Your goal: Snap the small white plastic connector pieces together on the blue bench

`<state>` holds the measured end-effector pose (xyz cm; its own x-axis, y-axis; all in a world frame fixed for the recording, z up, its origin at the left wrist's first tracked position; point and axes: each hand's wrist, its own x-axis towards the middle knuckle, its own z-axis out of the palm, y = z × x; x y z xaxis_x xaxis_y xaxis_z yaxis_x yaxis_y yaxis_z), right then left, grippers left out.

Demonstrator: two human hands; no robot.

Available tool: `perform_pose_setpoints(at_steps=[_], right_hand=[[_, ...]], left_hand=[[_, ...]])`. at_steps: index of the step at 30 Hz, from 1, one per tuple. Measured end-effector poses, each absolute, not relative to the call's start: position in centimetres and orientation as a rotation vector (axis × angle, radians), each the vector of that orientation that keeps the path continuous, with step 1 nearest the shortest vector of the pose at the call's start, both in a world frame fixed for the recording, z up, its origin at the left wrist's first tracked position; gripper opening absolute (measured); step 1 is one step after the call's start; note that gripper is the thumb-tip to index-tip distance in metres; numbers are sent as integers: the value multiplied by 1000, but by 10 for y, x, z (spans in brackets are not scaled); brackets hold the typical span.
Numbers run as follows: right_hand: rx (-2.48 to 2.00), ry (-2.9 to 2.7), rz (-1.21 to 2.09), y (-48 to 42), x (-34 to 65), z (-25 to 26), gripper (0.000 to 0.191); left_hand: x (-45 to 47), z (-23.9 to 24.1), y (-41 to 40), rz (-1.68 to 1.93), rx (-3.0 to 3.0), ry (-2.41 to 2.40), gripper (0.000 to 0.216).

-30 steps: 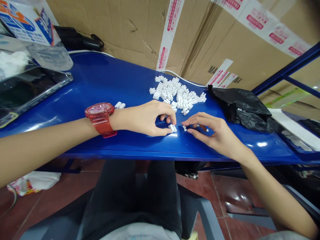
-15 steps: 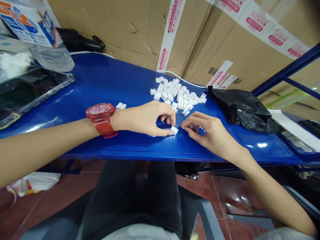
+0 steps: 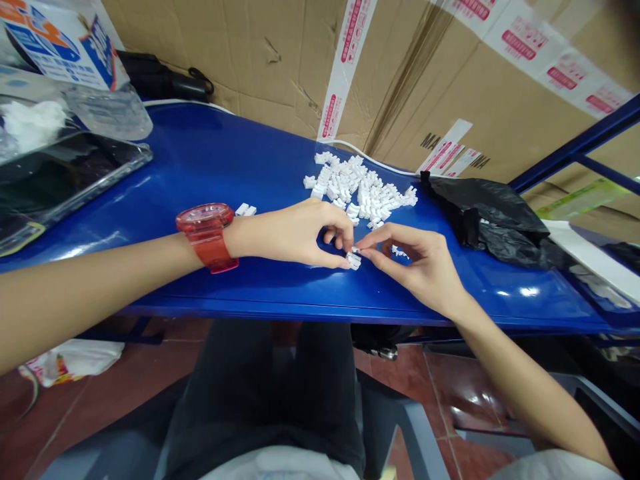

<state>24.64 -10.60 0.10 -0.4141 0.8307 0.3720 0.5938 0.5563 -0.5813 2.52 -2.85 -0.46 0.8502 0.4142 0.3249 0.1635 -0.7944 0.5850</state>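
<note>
My left hand, with a red watch on its wrist, pinches a small white plastic block just over the blue table. Thumb and forefinger of my right hand are pressed together on a tiny white piece, held against the block's upper edge. Behind the hands lies a heap of white plastic blocks. A few small white pieces lie beside the right hand, partly hidden by it. Two more white blocks rest beyond the left wrist.
A black plastic bag lies to the right on the blue table. At left are a phone-like device in a clear cover and a clear plastic bottle. Large cardboard boxes stand behind, with a white cable along their base.
My right hand has moved left, bringing the tiny white piece from beside the block onto its edge. My left hand has stayed nearly in place, the block slightly turned.
</note>
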Motion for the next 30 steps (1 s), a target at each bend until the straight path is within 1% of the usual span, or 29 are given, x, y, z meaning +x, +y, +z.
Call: perform_pose_setpoints(at_steps=[5,9,12,14,17,18,19,23,25,27,30], right_hand=[[-1018,-2256,260,-111,244,-4,8],[-920,-2366,91,-119,245,-5,19],[-972,-2437,-65,-120,248,-8,27],[-1057,-2466,-205,-117,252,-11,32],[-1181,-2444,-351,-107,259,-12,37],[-1207,-2421,-360,-104,262,-11,38],[-1226,-2391,-359,-102,266,-9,38],[-1325,-2266,-344,-103,289,3,27],[-1396,-2249,-288,-107,301,9,21],[-1441,-2263,-196,-111,310,12,17],[-1440,-2311,-95,-113,312,13,17]], left_hand=[[25,-3,-29,580,2459,420,16],[28,-5,-30,558,2474,419,17],[22,4,-27,518,2559,449,20],[10,17,-20,505,2662,541,27],[-20,38,-3,437,2794,823,47],[-30,43,2,296,2812,946,54],[-38,45,6,184,2804,1008,56],[-43,41,9,-69,2719,1016,50],[-32,37,1,-69,2692,973,40],[-19,32,-8,11,2669,912,34],[0,24,-21,199,2622,765,35]])
